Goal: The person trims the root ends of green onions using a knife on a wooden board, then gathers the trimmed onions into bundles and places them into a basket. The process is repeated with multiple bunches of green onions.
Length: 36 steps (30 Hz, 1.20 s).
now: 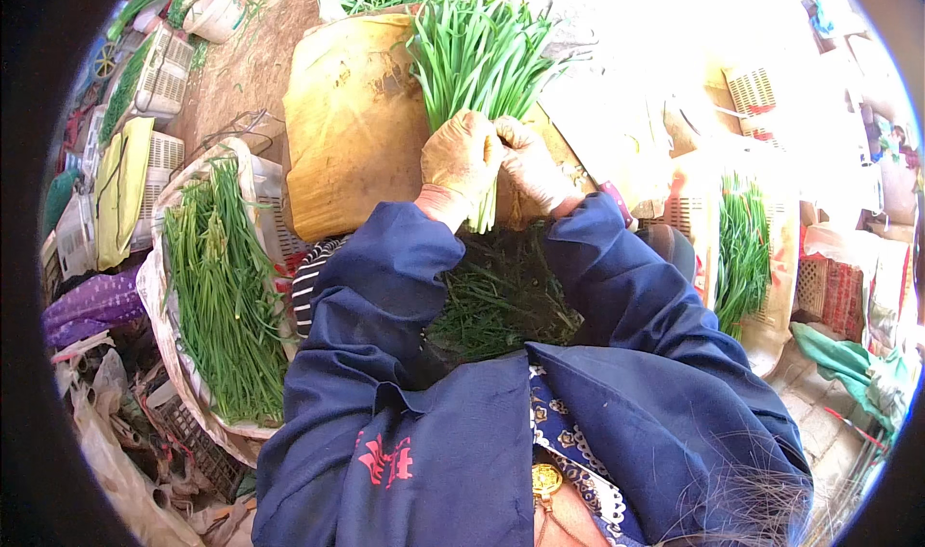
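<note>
My left hand (460, 155), in a stained thin glove, is closed around the stalks of a bunch of green leafy chives (480, 63). The leaves fan out away from me, and the pale stalk ends stick out below the fist. Right beside it, my right hand (533, 160), also gloved, has its fingers bent against the bunch at the left hand's knuckles; whether they hold a tie is hidden. Under and beside the bunch lies a yellow-brown cloth or sheet (354, 120). A knife with a dark red handle (616, 201) lies close to my right wrist.
On the left stands a lined basket (155, 287) full of loose chives (224, 308). A crate (780, 272) on the right holds bundled chives (742, 250). Cut leaves (498, 301) lie between my arms. More crates (162, 77) and a white bucket (214, 13) stand at upper left.
</note>
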Tool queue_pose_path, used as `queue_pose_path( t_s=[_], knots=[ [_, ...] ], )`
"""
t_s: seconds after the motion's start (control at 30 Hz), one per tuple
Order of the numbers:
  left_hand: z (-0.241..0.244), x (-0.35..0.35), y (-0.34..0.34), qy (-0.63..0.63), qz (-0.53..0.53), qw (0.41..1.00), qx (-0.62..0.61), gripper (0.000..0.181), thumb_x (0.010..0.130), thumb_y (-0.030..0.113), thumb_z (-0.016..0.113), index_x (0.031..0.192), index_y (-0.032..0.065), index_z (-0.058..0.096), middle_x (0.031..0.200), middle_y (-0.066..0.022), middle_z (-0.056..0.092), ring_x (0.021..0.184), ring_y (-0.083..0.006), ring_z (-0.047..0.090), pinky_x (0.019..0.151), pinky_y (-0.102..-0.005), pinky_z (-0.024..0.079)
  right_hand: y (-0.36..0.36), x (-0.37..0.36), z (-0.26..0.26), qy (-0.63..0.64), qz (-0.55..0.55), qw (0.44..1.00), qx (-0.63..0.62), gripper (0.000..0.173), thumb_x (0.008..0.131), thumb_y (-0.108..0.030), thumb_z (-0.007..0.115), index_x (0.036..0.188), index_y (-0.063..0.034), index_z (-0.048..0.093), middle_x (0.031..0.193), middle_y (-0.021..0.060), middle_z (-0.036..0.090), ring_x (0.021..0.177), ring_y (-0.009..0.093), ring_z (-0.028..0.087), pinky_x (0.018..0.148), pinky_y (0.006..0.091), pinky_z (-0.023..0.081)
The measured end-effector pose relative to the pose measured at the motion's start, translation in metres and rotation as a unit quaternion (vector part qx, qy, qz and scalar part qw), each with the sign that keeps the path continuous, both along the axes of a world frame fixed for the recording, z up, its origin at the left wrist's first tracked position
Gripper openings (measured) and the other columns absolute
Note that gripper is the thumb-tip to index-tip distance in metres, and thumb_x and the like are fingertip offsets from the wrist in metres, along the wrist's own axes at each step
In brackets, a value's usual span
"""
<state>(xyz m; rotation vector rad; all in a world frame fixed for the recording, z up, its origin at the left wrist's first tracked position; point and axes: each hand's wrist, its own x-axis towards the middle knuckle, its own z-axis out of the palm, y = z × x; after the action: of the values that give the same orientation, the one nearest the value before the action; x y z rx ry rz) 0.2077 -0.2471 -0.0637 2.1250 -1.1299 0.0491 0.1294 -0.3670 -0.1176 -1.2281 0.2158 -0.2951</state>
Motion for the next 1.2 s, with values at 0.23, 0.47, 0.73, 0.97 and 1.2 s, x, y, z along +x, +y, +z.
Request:
queue_pose_path(
  t_s=[0.23, 0.47, 0.73, 0.97, 1.2],
  knots=[
    [0.009, 0.061, 0.014, 0.313, 0.079, 0.912, -0.253, 0.007, 0.093, 0.007, 0.060, 0.097, 0.0060, 0.066, 0.084, -0.0003, 0.060, 0.075, -0.0115, 0.055, 0.069, -0.0248, 0.047, 0.009, -0.001, 0.014, 0.071, -0.038, 0.997, 0.006, 0.014, 0.096, -0.014, 0.063, 0.098, -0.0025, 0.070, 0.081, -0.0021, 0.066, 0.069, 0.006, 0.051, 0.065, 0.0212, 0.042],
    [-0.011, 0.096, 0.052, 0.360, -0.006, 0.920, 0.153, 0.016, 0.085, 0.021, 0.065, 0.087, 0.0049, 0.066, 0.076, -0.0062, 0.064, 0.071, -0.0169, 0.061, 0.065, -0.0317, 0.049, 0.000, 0.000, 0.018, 0.076, 0.015, 0.997, -0.018, 0.018, 0.099, -0.012, 0.056, 0.102, -0.0004, 0.069, 0.085, -0.0012, 0.065, 0.071, 0.007, 0.056, 0.072, 0.0218, 0.046],
    [0.020, 0.048, 0.039, 0.196, 0.009, 0.961, 0.194, 0.027, 0.079, 0.031, 0.076, 0.085, 0.0073, 0.063, 0.084, -0.0115, 0.067, 0.080, -0.0262, 0.066, 0.071, -0.0388, 0.051, 0.003, 0.001, 0.021, 0.056, -0.011, 0.997, 0.049, 0.019, 0.100, -0.013, 0.055, 0.100, -0.0025, 0.071, 0.085, -0.0024, 0.067, 0.069, 0.005, 0.057, 0.067, 0.0205, 0.048],
    [0.003, 0.040, 0.028, 0.218, 0.016, 0.968, 0.122, 0.024, 0.082, 0.033, 0.068, 0.087, 0.0095, 0.068, 0.093, -0.0148, 0.068, 0.089, -0.0361, 0.065, 0.077, -0.0439, 0.051, 0.009, 0.003, 0.022, 0.037, -0.013, 0.997, 0.068, 0.014, 0.098, -0.013, 0.059, 0.096, -0.0032, 0.068, 0.084, -0.0008, 0.067, 0.071, 0.007, 0.057, 0.067, 0.0213, 0.047],
    [0.027, 0.051, 0.040, 0.232, -0.003, 0.964, 0.130, 0.047, 0.079, 0.037, 0.078, 0.107, 0.0011, 0.066, 0.111, -0.0193, 0.067, 0.099, -0.0271, 0.066, 0.086, -0.0385, 0.052, 0.032, 0.022, 0.040, 0.042, -0.005, 0.975, 0.216, 0.014, 0.095, -0.009, 0.058, 0.098, 0.0008, 0.067, 0.086, 0.0047, 0.068, 0.077, 0.014, 0.063, 0.074, 0.0264, 0.052]
  ],
)
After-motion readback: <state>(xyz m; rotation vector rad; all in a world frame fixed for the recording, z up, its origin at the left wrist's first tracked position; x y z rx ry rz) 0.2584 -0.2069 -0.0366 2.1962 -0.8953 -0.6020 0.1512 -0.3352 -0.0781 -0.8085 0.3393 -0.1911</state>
